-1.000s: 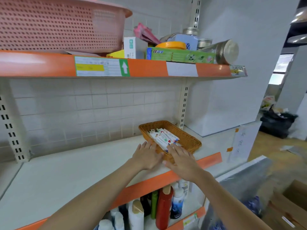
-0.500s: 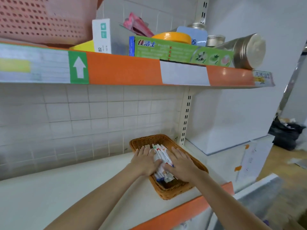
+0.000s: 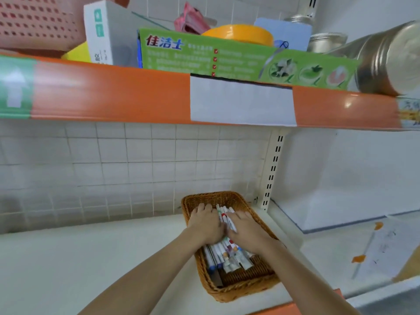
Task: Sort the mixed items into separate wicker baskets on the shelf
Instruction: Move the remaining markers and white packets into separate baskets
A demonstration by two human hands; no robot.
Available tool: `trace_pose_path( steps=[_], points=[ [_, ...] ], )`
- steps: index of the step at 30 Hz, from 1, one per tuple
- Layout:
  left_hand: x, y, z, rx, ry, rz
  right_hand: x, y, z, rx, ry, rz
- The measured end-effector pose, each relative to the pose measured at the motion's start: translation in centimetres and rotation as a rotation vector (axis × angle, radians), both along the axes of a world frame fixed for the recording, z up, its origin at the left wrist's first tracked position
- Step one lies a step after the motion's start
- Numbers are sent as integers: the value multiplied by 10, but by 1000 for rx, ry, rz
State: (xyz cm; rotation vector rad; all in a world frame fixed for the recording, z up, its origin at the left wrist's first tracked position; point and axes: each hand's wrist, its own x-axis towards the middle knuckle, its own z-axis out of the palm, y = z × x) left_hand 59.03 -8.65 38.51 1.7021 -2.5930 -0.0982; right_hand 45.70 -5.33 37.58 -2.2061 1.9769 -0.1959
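Note:
A brown wicker basket (image 3: 236,289) sits on the white lower shelf (image 3: 91,258), against the right upright. It holds several white marker pens (image 3: 227,255) with coloured caps, lying lengthwise. My left hand (image 3: 205,223) lies flat on the left side of the pens, fingers straight and pointing to the back wall. My right hand (image 3: 246,226) rests flat on the right side of them, next to the left hand. The pens' middle is hidden under both palms.
The orange-edged upper shelf (image 3: 136,94) hangs above and carries a pink perforated basket (image 3: 38,23), a white box (image 3: 104,35), a green toothpaste box (image 3: 238,60), a yellow tape roll (image 3: 238,34) and a metal tin (image 3: 391,57). A slotted upright (image 3: 272,171) stands right of the basket.
My view has moved closer and higher, so the basket looks nearer the wall. Both hands went from the basket's front rim onto the pens and drew together.

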Motion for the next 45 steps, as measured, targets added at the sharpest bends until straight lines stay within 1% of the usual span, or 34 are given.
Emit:
trace_pose_path(
  steps=[4,7,10,17,20,24,27,29,36,39,42,45],
  points=[
    [-9,-2,-4,-17,-17,41,-1,-6,-6,59,-58,-9],
    [-11,-3,-5,20,55,67,-2,-11,-8,92,-132,-43],
    [-12,-5,-6,59,112,80,-1,-12,-10,75,-114,-53],
    [-14,-5,-6,76,141,144,1,-9,-12,18,-128,-51],
    [-17,-4,-7,51,122,184,-1,-6,-12,4,-156,-55],
    [-22,1,-6,-37,87,249,-6,-2,-12,-56,-213,-98],
    [-24,5,-6,-73,-5,252,-8,1,-11,-96,-242,-125],
    [-24,7,-6,-75,-7,246,-8,2,-11,-108,-258,-124],
    [-10,33,11,-193,231,259,4,5,8,-152,-242,-30],
    [15,48,14,-219,244,288,20,13,15,-159,-225,50],
    [48,62,12,-192,295,387,42,25,21,-158,-193,145],
    [88,80,9,-161,293,479,73,36,28,-159,-178,234]
  ],
)
